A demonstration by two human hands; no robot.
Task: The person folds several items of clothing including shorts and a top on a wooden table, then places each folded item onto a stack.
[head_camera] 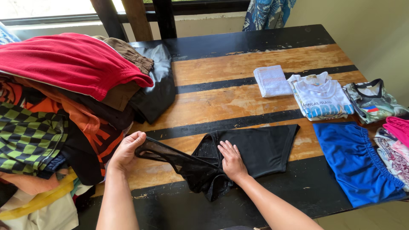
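1. On the counter [255, 64], striped black and worn wood: a black garment [260, 149] lying flat near the front edge, part mesh at its left end.
2. Left hand [128, 149]: closed in a pinch on the mesh strap of the black garment, pulling it out to the left, slightly raised off the counter.
3. Right hand [232, 159]: open, fingers spread, palm pressed flat on the middle of the black garment; it grips nothing.
4. Clothes pile [55, 110]: a loose heap at the counter's left end, just beside the left hand. Red cloth [72, 59] on top; brown, black, orange and green-checked pieces beneath.
5. White towel [272, 80]: folded, centre-right, well apart from the hands.
6. White shirt [321, 98]: folded, with a blue print, just right of the towel.
7. Camouflage shirt [372, 102]: folded, dark collar, at the right edge.
8. Blue shorts [355, 159]: folded, elastic waist, right of the black garment, near it but apart.
9. Pink cloth [398, 127]: atop patterned pieces at the far right edge.
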